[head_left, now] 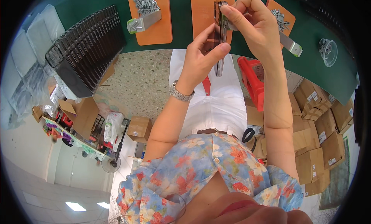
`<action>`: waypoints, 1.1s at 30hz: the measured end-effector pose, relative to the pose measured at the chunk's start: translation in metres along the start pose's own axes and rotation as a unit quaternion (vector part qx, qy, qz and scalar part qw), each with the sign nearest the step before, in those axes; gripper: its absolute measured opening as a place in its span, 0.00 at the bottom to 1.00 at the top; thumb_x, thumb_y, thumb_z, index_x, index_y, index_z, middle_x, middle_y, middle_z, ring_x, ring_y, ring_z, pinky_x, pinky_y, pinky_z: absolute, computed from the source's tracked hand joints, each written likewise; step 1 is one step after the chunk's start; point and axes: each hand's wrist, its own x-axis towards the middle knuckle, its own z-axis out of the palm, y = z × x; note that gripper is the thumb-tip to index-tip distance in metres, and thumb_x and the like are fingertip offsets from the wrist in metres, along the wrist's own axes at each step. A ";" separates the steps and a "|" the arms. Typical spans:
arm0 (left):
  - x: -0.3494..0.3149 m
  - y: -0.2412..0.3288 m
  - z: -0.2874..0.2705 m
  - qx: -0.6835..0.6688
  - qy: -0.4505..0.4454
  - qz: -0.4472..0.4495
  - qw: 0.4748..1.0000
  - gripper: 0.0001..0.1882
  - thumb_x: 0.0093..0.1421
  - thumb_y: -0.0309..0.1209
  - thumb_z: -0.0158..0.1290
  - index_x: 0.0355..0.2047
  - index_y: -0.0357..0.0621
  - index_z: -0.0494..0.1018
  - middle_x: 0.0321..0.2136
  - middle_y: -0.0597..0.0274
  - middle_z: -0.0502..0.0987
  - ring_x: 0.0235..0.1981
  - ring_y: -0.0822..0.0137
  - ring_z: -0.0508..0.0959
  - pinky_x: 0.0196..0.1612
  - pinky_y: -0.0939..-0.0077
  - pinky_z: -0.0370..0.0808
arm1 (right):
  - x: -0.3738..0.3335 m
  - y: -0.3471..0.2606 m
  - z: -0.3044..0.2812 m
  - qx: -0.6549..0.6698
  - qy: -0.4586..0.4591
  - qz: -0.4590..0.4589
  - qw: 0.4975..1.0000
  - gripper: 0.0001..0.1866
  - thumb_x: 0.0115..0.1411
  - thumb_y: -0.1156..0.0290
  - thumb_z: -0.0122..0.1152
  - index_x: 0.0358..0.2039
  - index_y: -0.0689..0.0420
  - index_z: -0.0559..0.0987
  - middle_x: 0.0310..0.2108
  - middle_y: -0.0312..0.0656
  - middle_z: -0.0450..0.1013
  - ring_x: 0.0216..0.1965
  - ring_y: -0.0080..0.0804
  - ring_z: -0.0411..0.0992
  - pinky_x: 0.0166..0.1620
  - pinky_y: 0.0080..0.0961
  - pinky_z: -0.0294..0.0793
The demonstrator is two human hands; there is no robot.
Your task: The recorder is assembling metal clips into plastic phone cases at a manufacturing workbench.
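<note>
My left hand [205, 50] is wrapped round a dark, glossy flat case [220, 42] with a metallic-looking rim, held upright and nearly edge-on above the table's near edge. My right hand [253, 21] is closed in a pinch at the upper end of that case, thumb tip against its rim. Whatever small piece lies between those right fingers is hidden. Behind the case lies an orange board [201, 15]. Small metal cylinders [280, 19] are heaped on another orange board [291, 21], close beyond my right hand. A metal scoop with a green end [290, 45] juts out beside my right wrist.
A third orange board [154, 37] bears more metal cylinders [145, 4] and a second metal scoop [143, 23]. Many similar black cases [87, 46] stand in a row at the left of the green table [181, 34]. A clear cup [328, 53] holds small parts. A red stool [251, 82] is below.
</note>
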 end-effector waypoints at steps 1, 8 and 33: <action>0.000 -0.002 0.001 -0.008 0.000 -0.003 1.000 0.26 0.62 0.36 0.54 0.56 0.34 0.65 0.45 0.58 0.74 0.37 0.67 0.79 0.39 0.73 0.78 | 0.000 -0.002 0.000 -0.001 0.002 -0.001 1.000 0.10 0.59 0.73 0.63 0.27 0.58 0.70 0.23 0.31 0.69 0.25 0.12 0.67 0.27 0.09 0.62; 0.015 -0.004 0.008 -0.071 0.028 -0.020 0.997 0.29 0.59 0.36 0.60 0.56 0.33 0.66 0.33 0.66 0.76 0.31 0.78 0.75 0.32 0.85 0.71 | 0.011 0.007 -0.004 0.017 -0.008 0.002 1.000 0.15 0.60 0.71 0.63 0.24 0.57 0.65 0.20 0.30 0.65 0.23 0.12 0.64 0.23 0.11 0.60; 0.024 0.013 -0.003 -0.275 -0.212 -0.007 0.938 0.36 0.64 0.54 0.35 0.60 0.35 0.60 0.51 0.44 0.71 0.44 0.55 0.77 0.44 0.62 0.77 | -0.004 0.071 -0.039 0.163 -0.021 -0.101 0.981 0.23 0.69 0.56 0.42 0.54 0.61 0.71 0.47 0.47 0.74 0.45 0.31 0.73 0.42 0.26 0.74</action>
